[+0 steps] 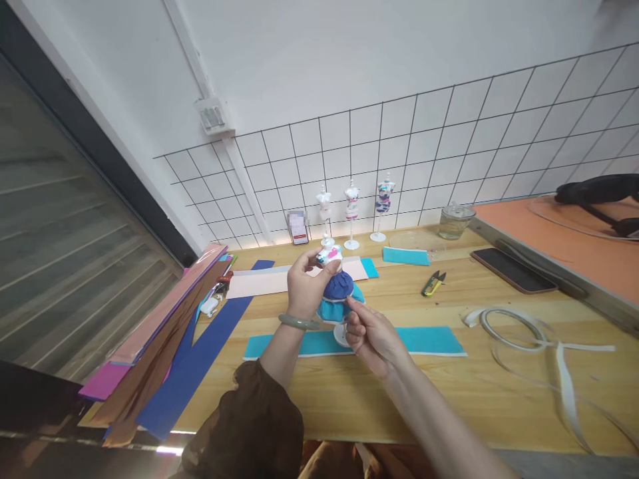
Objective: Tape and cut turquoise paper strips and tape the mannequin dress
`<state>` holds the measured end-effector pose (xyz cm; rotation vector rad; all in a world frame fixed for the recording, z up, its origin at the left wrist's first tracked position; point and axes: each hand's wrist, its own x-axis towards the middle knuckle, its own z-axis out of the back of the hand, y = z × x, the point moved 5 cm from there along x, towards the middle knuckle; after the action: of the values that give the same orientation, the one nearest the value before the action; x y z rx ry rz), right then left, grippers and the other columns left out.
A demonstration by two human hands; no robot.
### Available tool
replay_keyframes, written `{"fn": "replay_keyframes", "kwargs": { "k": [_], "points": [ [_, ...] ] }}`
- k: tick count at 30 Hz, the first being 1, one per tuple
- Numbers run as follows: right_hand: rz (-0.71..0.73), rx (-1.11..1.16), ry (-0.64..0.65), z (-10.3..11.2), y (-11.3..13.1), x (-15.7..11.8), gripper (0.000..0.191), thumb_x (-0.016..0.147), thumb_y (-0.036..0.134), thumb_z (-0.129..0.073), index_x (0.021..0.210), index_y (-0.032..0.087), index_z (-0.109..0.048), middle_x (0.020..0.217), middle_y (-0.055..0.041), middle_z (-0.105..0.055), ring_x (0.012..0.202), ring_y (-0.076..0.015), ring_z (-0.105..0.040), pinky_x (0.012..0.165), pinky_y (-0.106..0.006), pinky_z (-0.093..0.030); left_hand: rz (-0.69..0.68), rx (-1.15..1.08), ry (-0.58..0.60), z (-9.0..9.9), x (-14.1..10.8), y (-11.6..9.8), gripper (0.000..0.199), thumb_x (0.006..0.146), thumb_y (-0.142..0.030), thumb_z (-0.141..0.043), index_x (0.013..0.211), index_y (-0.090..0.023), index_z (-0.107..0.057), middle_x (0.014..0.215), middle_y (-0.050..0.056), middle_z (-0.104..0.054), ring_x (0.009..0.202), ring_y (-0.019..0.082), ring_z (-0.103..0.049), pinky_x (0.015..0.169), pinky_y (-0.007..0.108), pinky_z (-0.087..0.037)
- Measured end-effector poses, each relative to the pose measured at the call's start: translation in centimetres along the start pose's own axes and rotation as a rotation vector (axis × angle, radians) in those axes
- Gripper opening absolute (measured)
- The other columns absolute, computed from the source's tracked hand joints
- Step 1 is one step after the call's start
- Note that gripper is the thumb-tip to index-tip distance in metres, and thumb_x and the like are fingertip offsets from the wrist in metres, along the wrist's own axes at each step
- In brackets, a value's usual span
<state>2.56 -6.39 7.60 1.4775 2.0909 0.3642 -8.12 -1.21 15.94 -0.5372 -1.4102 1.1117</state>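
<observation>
A small white dress form (330,253) with pink and blue marks wears a ruffled skirt, dark blue (339,285) above and turquoise (331,311) below. My left hand (310,283) is wrapped round its torso. The fingertips of my right hand (372,332) pinch the skirt's edge at the right side, the other fingers curled. The form's round white base (341,334) is over a long turquoise strip (432,340) lying across the table.
Three small dress forms (351,199) stand at the back beside a phone (298,227). Yellow-black snips (434,284), a dark phone (514,269), a glass (455,222) and a tape roll (514,328) lie right. Coloured sheets (164,313) are left.
</observation>
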Motion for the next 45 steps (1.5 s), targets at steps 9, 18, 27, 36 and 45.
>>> {"fn": "replay_keyframes", "kwargs": {
  "k": [9,18,27,36,45],
  "points": [
    [0.010,-0.108,-0.013,0.0,-0.5,0.4,0.027,0.061,0.030,-0.075,0.065,0.014,-0.054,0.041,0.0077,-0.052,0.029,0.0003,-0.036,0.028,-0.009,-0.027,-0.027,0.054,0.000,-0.1,-0.2,0.1,0.038,0.065,-0.039,-0.067,0.097,-0.018,-0.062,0.080,0.002,-0.063,0.076,0.014,-0.056,0.077,0.030,-0.039],
    [0.018,-0.090,-0.010,0.2,-0.5,0.3,0.027,0.060,0.029,-0.076,0.067,0.015,-0.053,0.044,0.0077,-0.053,0.030,0.0006,-0.036,0.029,-0.009,-0.027,-0.022,0.045,-0.026,0.0,-0.2,0.0,0.035,0.063,-0.038,-0.069,0.092,-0.019,-0.063,0.078,0.001,-0.063,0.075,0.015,-0.055,0.076,0.030,-0.039],
    [-0.006,0.049,0.027,0.2,-0.1,0.2,0.034,0.055,0.026,-0.079,0.063,0.017,-0.047,0.041,0.0109,-0.048,0.029,0.0021,-0.031,0.030,-0.007,-0.028,0.009,-0.073,0.024,0.4,-0.1,0.4,0.038,0.064,-0.036,-0.069,0.096,-0.018,-0.062,0.079,0.002,-0.062,0.074,0.013,-0.054,0.075,0.029,-0.041],
    [-0.059,0.127,0.039,0.3,-0.3,-0.2,0.031,0.060,0.024,-0.076,0.063,0.017,-0.046,0.041,0.0116,-0.046,0.028,0.0019,-0.031,0.028,-0.008,-0.027,0.058,-0.171,0.066,0.7,0.1,1.1,0.039,0.064,-0.033,-0.069,0.098,-0.017,-0.062,0.081,0.003,-0.062,0.076,0.014,-0.056,0.073,0.028,-0.044],
    [-0.115,0.208,0.063,0.1,-0.3,-0.7,0.027,0.069,0.023,-0.070,0.060,0.016,-0.046,0.042,0.0113,-0.042,0.027,0.0023,-0.028,0.026,-0.007,-0.024,0.077,-0.209,0.130,0.9,-0.2,2.0,0.047,0.061,-0.033,-0.072,0.105,-0.018,-0.061,0.084,0.004,-0.062,0.077,0.015,-0.056,0.074,0.030,-0.045]
  ]
}}
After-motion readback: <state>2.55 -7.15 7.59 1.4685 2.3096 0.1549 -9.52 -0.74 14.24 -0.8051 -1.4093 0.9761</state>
